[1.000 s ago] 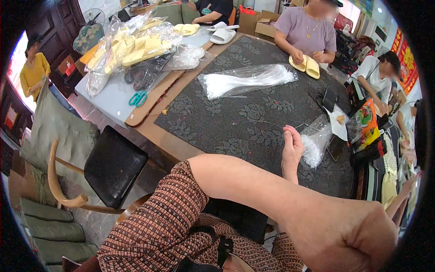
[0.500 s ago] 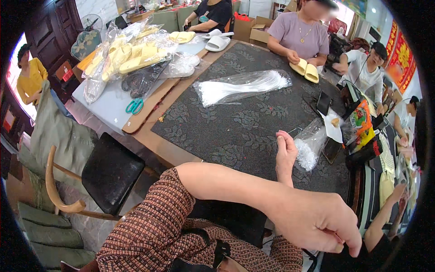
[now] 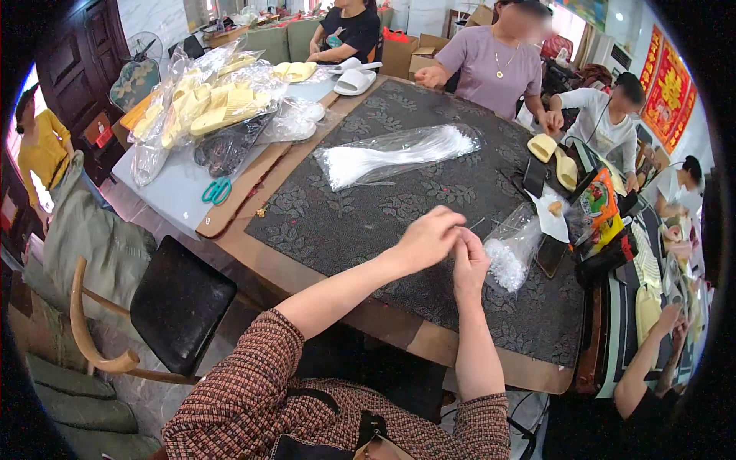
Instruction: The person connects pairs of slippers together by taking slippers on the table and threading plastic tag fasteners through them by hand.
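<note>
My left hand [image 3: 431, 239] and my right hand [image 3: 468, 270] meet over the near part of the dark patterned tabletop [image 3: 360, 238]. The fingers of both are pinched together at the tips. A thin grey sliver shows just beyond the fingertips; what they hold is too small to make out. Beside my right hand lies a clear plastic bag [image 3: 509, 261] of small white pieces. Farther off, a long clear bag holds a bundle of thin white strands [image 3: 399, 159].
Bagged yellow slippers [image 3: 222, 107] pile up at the far left, with teal scissors [image 3: 217, 191] nearby. A loose pair of yellow slippers [image 3: 566, 167], a phone [image 3: 550, 256] and a snack packet [image 3: 594, 201] are at right. A black-seated chair [image 3: 182, 299] stands left. Co-workers surround the table.
My left hand has swung from the lower right, where its arm crossed my body, up to my right hand. The person opposite has let go of the yellow slippers, now on the table.
</note>
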Demonstrator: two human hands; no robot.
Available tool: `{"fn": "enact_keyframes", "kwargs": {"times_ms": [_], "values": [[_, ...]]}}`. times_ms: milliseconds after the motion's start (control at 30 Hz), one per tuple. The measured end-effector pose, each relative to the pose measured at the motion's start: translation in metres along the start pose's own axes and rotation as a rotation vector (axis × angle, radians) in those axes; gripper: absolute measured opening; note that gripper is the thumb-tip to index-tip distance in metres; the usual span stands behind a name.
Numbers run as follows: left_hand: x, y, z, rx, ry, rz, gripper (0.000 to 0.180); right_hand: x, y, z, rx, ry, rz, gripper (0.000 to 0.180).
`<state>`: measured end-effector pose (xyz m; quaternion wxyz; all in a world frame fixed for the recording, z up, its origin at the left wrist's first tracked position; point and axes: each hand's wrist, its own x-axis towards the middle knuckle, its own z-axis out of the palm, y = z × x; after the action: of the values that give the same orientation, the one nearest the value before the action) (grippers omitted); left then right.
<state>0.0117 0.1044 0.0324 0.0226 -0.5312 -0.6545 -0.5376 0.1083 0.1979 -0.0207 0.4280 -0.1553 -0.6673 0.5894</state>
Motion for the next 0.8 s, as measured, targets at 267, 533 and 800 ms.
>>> {"fn": "enact_keyframes", "kwargs": {"times_ms": [267,533,800], "values": [[-0.026,-0.035,0.003,-0.248,-0.036,-0.317,0.016,0.0,-0.011,-0.003,-0.177,-0.053,-0.074,0.012],[-0.029,-0.04,-0.001,-0.356,0.012,-0.313,0.01,0.002,-0.015,-0.001,-0.193,-0.032,-0.062,0.01],[-0.021,-0.038,-0.015,-0.705,0.258,-0.611,0.011,0.004,-0.003,-0.005,-0.039,0.012,-0.009,0.016]]}}
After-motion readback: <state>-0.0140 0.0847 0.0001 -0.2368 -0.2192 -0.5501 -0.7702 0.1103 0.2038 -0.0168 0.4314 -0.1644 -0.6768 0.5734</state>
